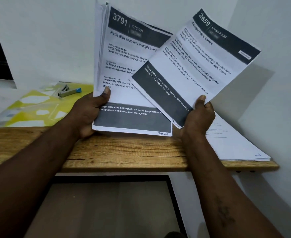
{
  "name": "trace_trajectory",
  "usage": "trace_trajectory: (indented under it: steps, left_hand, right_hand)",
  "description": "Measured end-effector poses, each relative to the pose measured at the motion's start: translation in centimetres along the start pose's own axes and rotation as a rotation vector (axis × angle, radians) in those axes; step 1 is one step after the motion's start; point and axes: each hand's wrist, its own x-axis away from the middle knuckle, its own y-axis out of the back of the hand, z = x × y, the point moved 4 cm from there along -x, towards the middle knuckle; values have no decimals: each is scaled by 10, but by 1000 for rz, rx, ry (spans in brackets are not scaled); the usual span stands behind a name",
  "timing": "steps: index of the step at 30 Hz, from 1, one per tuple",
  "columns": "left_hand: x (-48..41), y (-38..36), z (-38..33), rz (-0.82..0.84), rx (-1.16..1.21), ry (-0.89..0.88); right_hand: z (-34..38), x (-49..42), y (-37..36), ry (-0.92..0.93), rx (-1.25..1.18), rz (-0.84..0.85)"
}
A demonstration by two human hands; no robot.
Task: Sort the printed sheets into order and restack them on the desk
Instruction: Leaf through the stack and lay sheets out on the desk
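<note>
Your right grip [199, 117] pinches one sheet [201, 54], your left grip [88, 114] clasps the bundle [124, 66] — the pile [235, 145] lies at the right edge of the surface [124, 152], just beside your right grip.

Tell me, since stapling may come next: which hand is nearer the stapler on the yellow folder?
Left. The left hand grips the sheaf just right of the stapler; the right hand pinches the 2659 sheet much farther right, beyond the sheaf.
</note>
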Motion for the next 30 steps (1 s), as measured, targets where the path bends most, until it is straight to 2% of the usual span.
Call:
trace_trajectory:
  steps: [5, 10, 18, 22, 30]
  left_hand:
    - [0, 1, -1, 6, 7, -9]
    - [-2, 3, -1, -7, 6, -34]
    - [-1, 4, 0, -14, -18, -38]
    - [-2, 5, 0, -2, -28, -38]
    - [-6, 12, 1, -157, -83, -24]
  right_hand:
    - [-4, 6, -9, -39, 45, 164]
    - [-9, 18, -19, -129, -56, 370]
    - [-5, 27, -24, -132, 20, 494]
    - [-4, 30, -25, -93, 20, 504]
    - [-5, 33, -26, -29, 95, 556]
